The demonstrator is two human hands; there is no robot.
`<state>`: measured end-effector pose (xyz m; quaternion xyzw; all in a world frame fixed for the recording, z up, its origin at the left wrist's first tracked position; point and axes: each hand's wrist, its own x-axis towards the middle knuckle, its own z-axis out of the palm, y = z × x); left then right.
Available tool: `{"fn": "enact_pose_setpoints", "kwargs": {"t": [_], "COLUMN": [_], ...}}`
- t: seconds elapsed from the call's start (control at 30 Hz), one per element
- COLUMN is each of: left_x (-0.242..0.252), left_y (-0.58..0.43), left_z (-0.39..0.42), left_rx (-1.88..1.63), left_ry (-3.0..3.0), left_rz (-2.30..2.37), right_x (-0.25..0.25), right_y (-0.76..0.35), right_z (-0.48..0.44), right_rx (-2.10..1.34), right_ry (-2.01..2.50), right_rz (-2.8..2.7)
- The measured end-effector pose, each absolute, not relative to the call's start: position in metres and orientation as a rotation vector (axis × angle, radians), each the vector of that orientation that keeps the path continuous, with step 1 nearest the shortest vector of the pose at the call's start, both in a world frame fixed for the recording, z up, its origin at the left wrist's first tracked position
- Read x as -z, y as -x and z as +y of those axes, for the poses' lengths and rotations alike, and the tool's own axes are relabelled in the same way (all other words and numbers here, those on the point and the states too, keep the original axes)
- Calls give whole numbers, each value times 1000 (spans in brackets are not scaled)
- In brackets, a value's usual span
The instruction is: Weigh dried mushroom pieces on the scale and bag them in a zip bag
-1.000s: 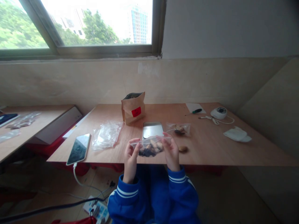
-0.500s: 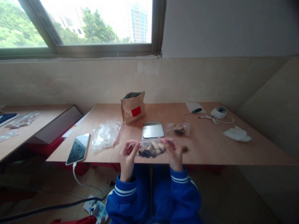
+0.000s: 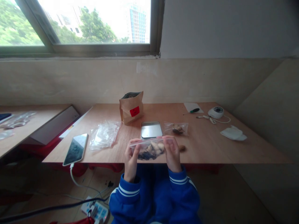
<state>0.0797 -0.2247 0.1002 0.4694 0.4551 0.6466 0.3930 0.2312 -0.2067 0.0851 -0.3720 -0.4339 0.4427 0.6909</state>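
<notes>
Overhead, a wide window [image 3: 77, 25] in a dark frame sits in a smooth, pale wall. Below it a plain plywood table [image 3: 210, 149], matte and light brown, runs across the room. At its back stands a creased kraft-paper bag [image 3: 131, 107], open at the top, with a red label. Nearer lie a glossy dark phone [image 3: 75, 148] on a white cable, a crinkled pile of empty plastic bags [image 3: 104, 135] and a flat, square metal plate [image 3: 151, 129] with rounded corners. The clear zip bag [image 3: 149, 148], lumpy with dark and tan pieces, hangs just above the table's near edge, in front of the plate. The left hand [image 3: 130, 158] pinches its top strip at one end, and the right hand [image 3: 172, 154] pinches the other.
</notes>
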Motion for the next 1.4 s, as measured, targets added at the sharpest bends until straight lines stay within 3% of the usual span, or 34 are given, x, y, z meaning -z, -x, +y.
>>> {"fn": "enact_pose_setpoints", "kwargs": {"t": [0.13, 0.73, 1.1, 1.4], "left_x": [-100, -95, -86, -86], "left_y": [-80, -75, -73, -71], "left_z": [-226, -221, -219, -218], "left_rx": [-1674, -1689, -1551, -1500], "left_ry": [-1205, -1014, -976, -1033], "left_rz": [1124, 1177, 1071, 1168], "right_x": [-87, -85, -79, -84], "right_y": [-229, -224, -226, -220], "right_z": [-210, -210, -207, -207], "right_rx": [-1179, -884, -1234, -1118], "right_ry": [744, 916, 761, 843], "right_rz": [-999, -1081, -1106, -1162]}}
